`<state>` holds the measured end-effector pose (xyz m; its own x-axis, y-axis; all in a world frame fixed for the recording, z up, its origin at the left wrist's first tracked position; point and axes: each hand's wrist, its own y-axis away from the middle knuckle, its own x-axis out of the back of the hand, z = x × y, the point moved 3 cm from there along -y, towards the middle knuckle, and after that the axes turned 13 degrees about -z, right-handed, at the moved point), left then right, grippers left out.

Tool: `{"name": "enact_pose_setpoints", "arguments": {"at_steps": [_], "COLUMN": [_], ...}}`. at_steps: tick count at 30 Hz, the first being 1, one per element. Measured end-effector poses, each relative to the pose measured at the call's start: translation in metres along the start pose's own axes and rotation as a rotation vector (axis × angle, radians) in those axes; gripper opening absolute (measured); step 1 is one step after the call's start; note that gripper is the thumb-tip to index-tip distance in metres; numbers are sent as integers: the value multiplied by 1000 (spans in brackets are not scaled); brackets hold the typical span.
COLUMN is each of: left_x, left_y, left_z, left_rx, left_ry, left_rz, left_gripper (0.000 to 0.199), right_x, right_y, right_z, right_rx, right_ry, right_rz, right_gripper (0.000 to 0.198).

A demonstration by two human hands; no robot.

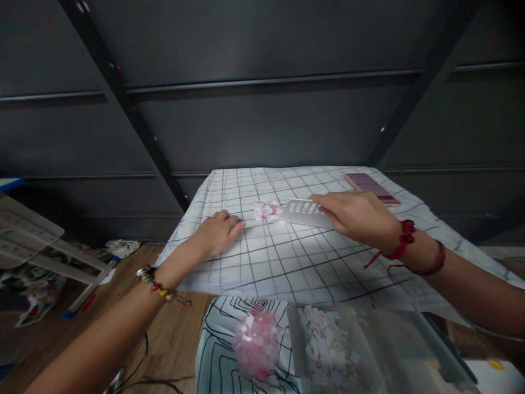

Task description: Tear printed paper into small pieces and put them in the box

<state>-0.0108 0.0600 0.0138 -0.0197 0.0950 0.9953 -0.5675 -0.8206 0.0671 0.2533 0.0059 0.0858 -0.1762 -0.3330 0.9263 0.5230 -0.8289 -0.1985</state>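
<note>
My right hand [356, 216] grips a flat white slotted plastic piece [305, 214] that looks like a scraper, tilted with its lower edge at the checked tablecloth. Against its left end lies a small heap of white and pink scraps [266, 210]. To the left of the heap, my left hand [219, 232] rests palm down on the cloth, fingers stretched out and thumb apart, holding nothing. A white tablecloth with dark grid lines [283, 262] covers the table under both hands.
A phone [371, 189] lies at the table's far right. Below the near edge are a pink-filled clear bag [257, 345] on a patterned cloth and a clear plastic bin [295, 339] holding white scraps. Dark panels [262, 126] rise behind. Cables [151, 380] trail over the floor.
</note>
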Motion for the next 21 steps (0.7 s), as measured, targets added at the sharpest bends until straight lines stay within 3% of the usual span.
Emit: {"name": "enact_pose_setpoints", "arguments": {"at_steps": [7,13,21], "left_x": [-17,-23,-22], "left_y": [-28,-28,-28], "left_z": [4,6,7], "left_rx": [7,34,27], "left_ry": [29,29,21], "left_rz": [86,80,111], "left_gripper": [51,50,47], "right_x": [6,7,3], "right_y": [16,17,11], "right_z": [-7,-1,-13], "right_rx": [144,62,113], "right_ry": [-52,-22,-56], "right_rz": [38,140,44], "right_gripper": [27,26,27]}}
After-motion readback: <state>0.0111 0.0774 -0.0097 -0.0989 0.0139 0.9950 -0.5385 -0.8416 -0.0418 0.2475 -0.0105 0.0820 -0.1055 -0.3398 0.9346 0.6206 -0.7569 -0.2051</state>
